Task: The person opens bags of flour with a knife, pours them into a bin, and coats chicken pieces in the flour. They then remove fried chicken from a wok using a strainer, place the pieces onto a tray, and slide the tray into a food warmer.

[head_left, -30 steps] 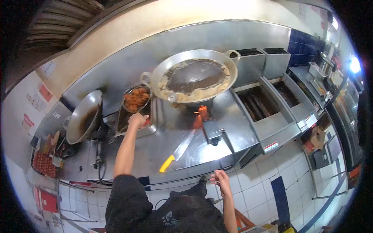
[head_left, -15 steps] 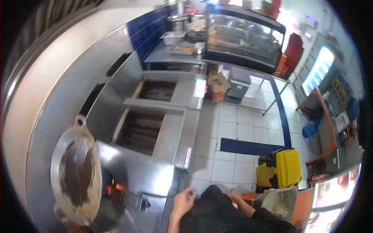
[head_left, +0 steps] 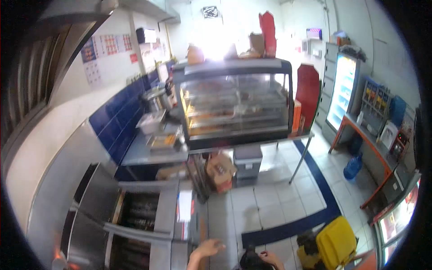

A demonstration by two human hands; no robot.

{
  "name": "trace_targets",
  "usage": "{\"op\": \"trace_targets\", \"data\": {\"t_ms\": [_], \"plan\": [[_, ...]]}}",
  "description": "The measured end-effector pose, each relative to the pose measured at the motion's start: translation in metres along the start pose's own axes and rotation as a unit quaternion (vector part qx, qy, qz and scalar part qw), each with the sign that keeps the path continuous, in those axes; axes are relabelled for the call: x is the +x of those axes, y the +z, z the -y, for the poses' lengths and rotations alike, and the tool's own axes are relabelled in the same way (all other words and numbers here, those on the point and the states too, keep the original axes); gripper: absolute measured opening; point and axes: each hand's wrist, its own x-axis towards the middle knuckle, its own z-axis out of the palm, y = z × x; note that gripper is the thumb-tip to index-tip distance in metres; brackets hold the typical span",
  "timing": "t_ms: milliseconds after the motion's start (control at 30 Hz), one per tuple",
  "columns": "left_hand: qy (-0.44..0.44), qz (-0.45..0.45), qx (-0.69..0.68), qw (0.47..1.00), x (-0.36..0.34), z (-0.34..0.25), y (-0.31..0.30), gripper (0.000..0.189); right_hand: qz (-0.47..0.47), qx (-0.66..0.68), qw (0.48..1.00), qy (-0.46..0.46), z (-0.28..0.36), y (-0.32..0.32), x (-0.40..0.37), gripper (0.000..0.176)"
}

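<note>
My left hand (head_left: 209, 248) is low in the head view, beside the front edge of the steel fryer unit (head_left: 163, 211). Its fingers stretch loosely to the right, apart, with nothing visible in them. At the bottom, right of my dark clothing (head_left: 252, 260), is my right hand (head_left: 270, 258). Its fingers look curled, with a small dark reddish spot at them; whether they hold something is too blurred to tell. Neither hand touches the fryer unit, whose two sunken dark basins, one of them this rear basin (head_left: 140, 209), lie to the left.
Ahead, a glass display case (head_left: 236, 105) stands on a metal table, with a cardboard box (head_left: 220, 171) and grey bin (head_left: 248, 162) below. A yellow bin (head_left: 336, 240) is at right. A blue water bottle (head_left: 353, 167) sits by an orange-framed table (head_left: 371, 144).
The view has swung up and forward, so the display case is larger and the pan at left has left the view. My left hand's fingers look straighter; both hands sit lower in view.
</note>
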Motion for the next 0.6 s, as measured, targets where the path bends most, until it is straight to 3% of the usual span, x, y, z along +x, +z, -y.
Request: {"op": "trace_targets", "data": {"t_ms": [33,100,133,167,200,233,267,300,333,367,400,467,533,567,600], "plan": [[0.01,-0.011,0.004,1.0,0.036,-0.009,-0.015,0.065,-0.023,-0.005,1.0,0.008,0.01,-0.026,0.041,0.065],[-0.087,-0.063,0.057,0.993,0.072,-0.022,-0.012,0.063,-0.227,-0.184,0.952,-0.088,0.094,-0.079,0.077,0.053],[-0.143,-0.082,0.084,0.983,0.081,-0.022,-0.01,0.062,-0.19,-0.15,0.961,-0.133,0.149,-0.113,0.084,0.044],[-0.194,-0.101,0.111,0.969,0.092,-0.023,-0.008,0.062,-0.203,-0.113,0.939,-0.252,0.176,-0.134,0.121,0.036],[-0.243,-0.115,0.13,0.954,0.107,-0.027,0.003,0.061,-0.195,-0.156,0.932,-0.263,0.234,-0.158,0.132,0.035],[-0.247,-0.11,0.113,0.956,0.128,-0.02,0.011,0.061,-0.241,-0.202,0.88,-0.357,0.283,-0.176,0.154,0.036],[-0.192,-0.1,-0.114,0.97,0.155,-0.003,0.008,0.056,-0.259,-0.278,0.825,-0.419,0.334,-0.196,0.171,0.034],[-0.127,-0.087,-0.334,0.93,0.177,0.008,0.006,0.051,-0.269,-0.284,0.787,-0.477,0.391,-0.212,0.18,0.033],[-0.13,-0.087,-0.348,0.924,0.194,0.006,-0.004,0.051,-0.267,-0.307,0.766,-0.498,0.441,-0.222,0.195,0.033],[-0.098,-0.103,-0.315,0.938,0.207,0.0,-0.026,0.048,-0.309,-0.314,0.697,-0.566,0.488,-0.229,0.219,0.03],[-0.067,-0.119,-0.279,0.95,0.221,0.0,-0.041,0.045,-0.307,-0.312,0.663,-0.607,0.537,-0.235,0.23,0.03],[-0.022,-0.172,-0.287,0.942,0.271,0.018,-0.06,0.043,-0.307,-0.341,0.602,-0.653,0.619,-0.244,0.281,0.032],[-0.01,-0.23,-0.29,0.929,0.308,0.01,-0.123,0.037,-0.376,-0.366,0.508,-0.683,0.688,-0.252,0.32,0.038],[-0.01,-0.233,-0.294,0.927,0.321,0.005,-0.157,0.037,-0.373,-0.368,0.506,-0.686,0.708,-0.254,0.341,0.038],[0.033,-0.317,-0.316,0.894,0.332,-0.002,-0.197,0.032,-0.402,-0.355,0.526,-0.661,0.733,-0.259,0.364,0.042]]}}
